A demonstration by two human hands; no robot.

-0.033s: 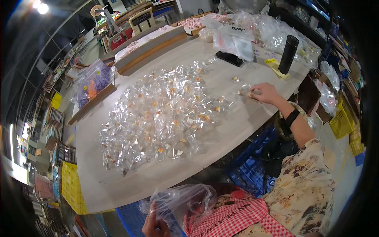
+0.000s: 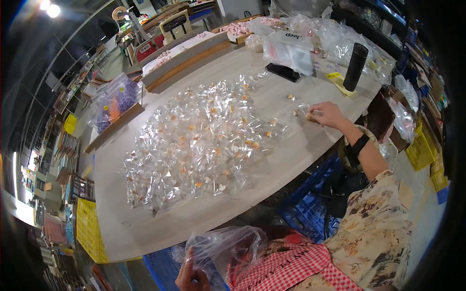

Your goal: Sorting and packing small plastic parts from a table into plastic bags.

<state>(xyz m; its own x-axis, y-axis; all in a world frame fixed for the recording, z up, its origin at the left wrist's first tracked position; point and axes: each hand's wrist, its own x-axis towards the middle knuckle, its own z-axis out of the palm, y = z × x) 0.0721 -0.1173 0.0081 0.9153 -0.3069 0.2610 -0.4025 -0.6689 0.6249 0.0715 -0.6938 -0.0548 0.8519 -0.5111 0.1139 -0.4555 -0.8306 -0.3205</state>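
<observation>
My right hand (image 2: 326,115) is at the right side of the table, thumb and fingertips pinched on a small clear packet (image 2: 307,116) with something orange-toned in it. Two similar packets lie just beyond those fingers. At the near edge, my left hand (image 2: 192,277) grips the side of a large clear plastic bag (image 2: 223,245), which hangs open over my lap below the tabletop. A broad heap of small clear packets (image 2: 194,136), many with a little orange or white piece inside, spreads over the middle of the table.
A black phone (image 2: 283,72), a yellow slip (image 2: 340,83) and an upright black bottle (image 2: 355,67) stand or lie at the far right. Clear bags (image 2: 335,41) pile up behind. Trays of pink pieces (image 2: 235,29) line the far edge. A bagged purple bundle (image 2: 116,102) sits left.
</observation>
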